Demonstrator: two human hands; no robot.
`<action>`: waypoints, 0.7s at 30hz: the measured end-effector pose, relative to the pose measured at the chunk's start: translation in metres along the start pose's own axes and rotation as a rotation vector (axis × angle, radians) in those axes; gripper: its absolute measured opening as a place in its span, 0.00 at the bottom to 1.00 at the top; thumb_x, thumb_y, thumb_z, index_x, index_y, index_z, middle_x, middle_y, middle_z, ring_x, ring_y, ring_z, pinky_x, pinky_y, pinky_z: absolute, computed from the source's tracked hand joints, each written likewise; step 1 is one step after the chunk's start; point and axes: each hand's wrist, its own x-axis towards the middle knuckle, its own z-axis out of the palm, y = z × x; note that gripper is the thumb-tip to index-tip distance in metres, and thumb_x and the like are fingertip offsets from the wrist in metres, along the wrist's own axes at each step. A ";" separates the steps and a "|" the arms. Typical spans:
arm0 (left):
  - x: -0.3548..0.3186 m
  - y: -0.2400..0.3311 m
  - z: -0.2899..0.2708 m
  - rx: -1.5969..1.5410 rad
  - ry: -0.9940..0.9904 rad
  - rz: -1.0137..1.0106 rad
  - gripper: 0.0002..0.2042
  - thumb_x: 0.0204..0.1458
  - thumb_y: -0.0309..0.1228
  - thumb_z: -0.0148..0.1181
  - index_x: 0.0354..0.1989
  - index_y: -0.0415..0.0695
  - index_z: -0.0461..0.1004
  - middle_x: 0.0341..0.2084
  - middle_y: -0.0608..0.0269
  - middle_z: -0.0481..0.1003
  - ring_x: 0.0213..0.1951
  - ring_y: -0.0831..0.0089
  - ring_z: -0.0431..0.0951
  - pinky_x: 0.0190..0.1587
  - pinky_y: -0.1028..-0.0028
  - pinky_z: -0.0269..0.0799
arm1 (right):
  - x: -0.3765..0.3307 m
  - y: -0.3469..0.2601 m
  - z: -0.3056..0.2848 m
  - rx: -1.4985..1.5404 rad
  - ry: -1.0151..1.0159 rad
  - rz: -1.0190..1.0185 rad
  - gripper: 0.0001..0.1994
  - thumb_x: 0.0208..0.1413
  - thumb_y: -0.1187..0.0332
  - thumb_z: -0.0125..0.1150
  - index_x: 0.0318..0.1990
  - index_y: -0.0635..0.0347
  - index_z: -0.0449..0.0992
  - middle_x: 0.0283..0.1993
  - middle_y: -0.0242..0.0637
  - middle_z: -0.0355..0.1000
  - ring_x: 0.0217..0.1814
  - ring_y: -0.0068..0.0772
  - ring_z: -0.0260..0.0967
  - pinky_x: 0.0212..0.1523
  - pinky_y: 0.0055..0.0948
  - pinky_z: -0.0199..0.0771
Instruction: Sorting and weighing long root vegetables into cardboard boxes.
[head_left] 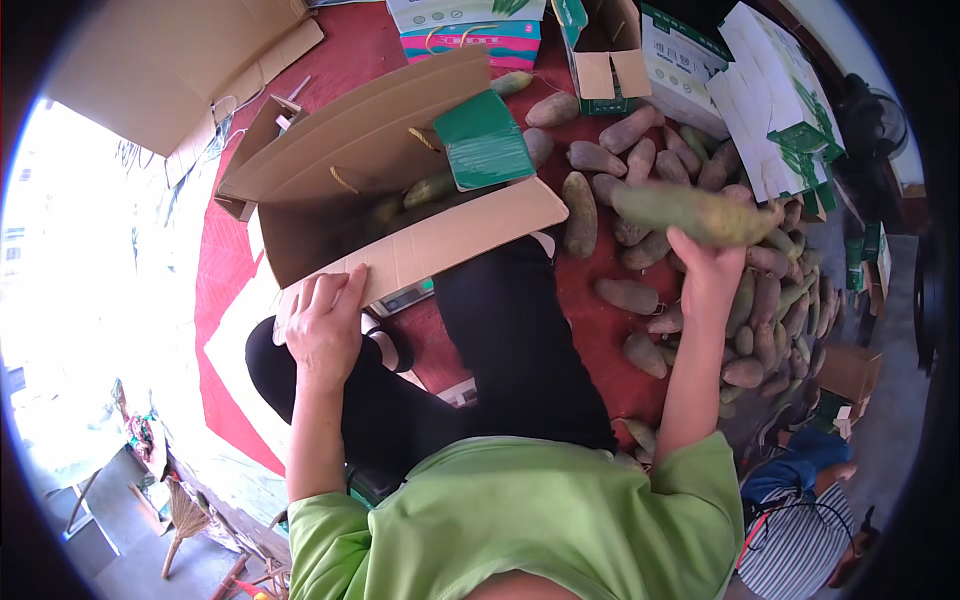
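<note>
My right hand (708,275) holds up a long green radish (690,212) with a yellowish end, closed around its underside; motion smears the radish. Below it spreads a large heap of radishes (765,310), brownish and green. On the other side, my left hand (325,325) grips the edge of the near flap (470,235) of an open cardboard box (375,160), fingers lying over the top. Inside the box, partly in shadow, lies at least one green radish (428,188). A green end panel (488,140) folds over the box's right end.
Several cartons stand at the back, among them a pink and blue one (470,45) and a white one (680,70). Red cloth (415,350) covers the floor. A device with a display (405,297) shows under the box. Another person in stripes (795,540) is at lower right.
</note>
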 end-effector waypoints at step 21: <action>-0.005 0.000 0.015 -0.060 -0.058 -0.012 0.16 0.47 0.21 0.55 0.46 0.48 0.77 0.33 0.63 0.71 0.39 0.63 0.73 0.38 0.66 0.71 | -0.044 0.110 -0.044 -0.247 0.022 0.407 0.08 0.52 0.72 0.60 0.40 0.63 0.75 0.32 0.30 0.73 0.34 0.18 0.68 0.34 0.21 0.69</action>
